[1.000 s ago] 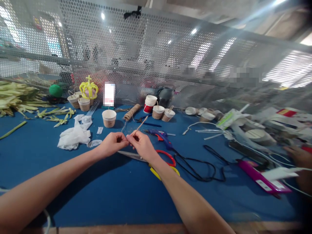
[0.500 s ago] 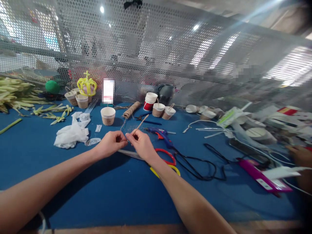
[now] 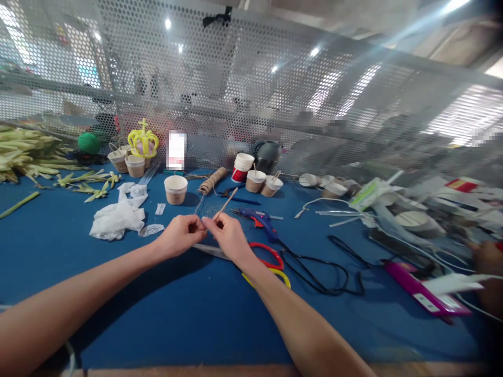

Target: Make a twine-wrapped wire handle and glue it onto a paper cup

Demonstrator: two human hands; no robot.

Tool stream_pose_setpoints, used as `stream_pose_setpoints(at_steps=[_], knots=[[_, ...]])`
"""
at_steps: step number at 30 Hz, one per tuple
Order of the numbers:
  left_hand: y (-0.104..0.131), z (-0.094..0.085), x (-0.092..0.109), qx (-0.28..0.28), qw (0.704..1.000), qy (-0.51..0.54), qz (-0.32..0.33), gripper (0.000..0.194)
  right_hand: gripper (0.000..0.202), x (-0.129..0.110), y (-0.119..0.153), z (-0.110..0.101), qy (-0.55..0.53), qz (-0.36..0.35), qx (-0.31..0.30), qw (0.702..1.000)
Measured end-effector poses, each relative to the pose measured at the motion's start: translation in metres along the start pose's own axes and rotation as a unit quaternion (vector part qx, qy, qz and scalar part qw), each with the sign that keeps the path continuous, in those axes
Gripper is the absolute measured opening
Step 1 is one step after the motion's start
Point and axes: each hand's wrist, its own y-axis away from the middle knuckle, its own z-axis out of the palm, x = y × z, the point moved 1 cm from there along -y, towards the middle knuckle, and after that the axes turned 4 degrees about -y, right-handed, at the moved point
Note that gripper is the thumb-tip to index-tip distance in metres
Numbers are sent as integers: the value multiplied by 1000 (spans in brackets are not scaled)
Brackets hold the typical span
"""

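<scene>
My left hand [image 3: 183, 235] and my right hand [image 3: 231, 238] meet fingertip to fingertip over the blue table. A thin light-brown stick [image 3: 228, 201] slants up out of my right hand's pinch. Twine [image 3: 199, 203] runs from a twine roll [image 3: 213, 180] down to my left fingers, which are pinched on it; its end is hidden. Scissors [image 3: 271, 255] with red and yellow handles lie partly under my right wrist. Beyond my right hand rests a blue glue gun [image 3: 262, 222]. A paper cup [image 3: 175, 190] stands beyond my left hand.
Crumpled white material [image 3: 118, 220] lies on the left, with pale green stalks [image 3: 27, 152] behind. More paper cups [image 3: 255, 181] and a yellow crown [image 3: 143, 141] line the mesh panel [image 3: 251, 104]. To the right are cords, a purple box [image 3: 420, 288] and another person's hand [image 3: 487, 259].
The view has shifted slightly, with the background lower in the picture. Both hands keep their pinch, and the stick has tilted a little more upright.
</scene>
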Motion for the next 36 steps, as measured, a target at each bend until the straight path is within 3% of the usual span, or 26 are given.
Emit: stream_pose_setpoints(at_steps=[8, 19, 29, 36], knots=[[0, -4, 7, -32, 996, 68, -45, 15, 26, 2, -5, -8, -147, 12, -114, 982], [-1, -1, 1, -24, 997, 65, -45, 15, 22, -1, -3, -6, -33, 0, -48, 998], [-1, -3, 3, -20, 998, 36, -51, 16, 25, -3, -2, -5, -12, 1, -7, 1000], [1, -5, 8, -37, 994, 78, -70, 17, 22, 1, -4, -5, -142, 18, -114, 983]])
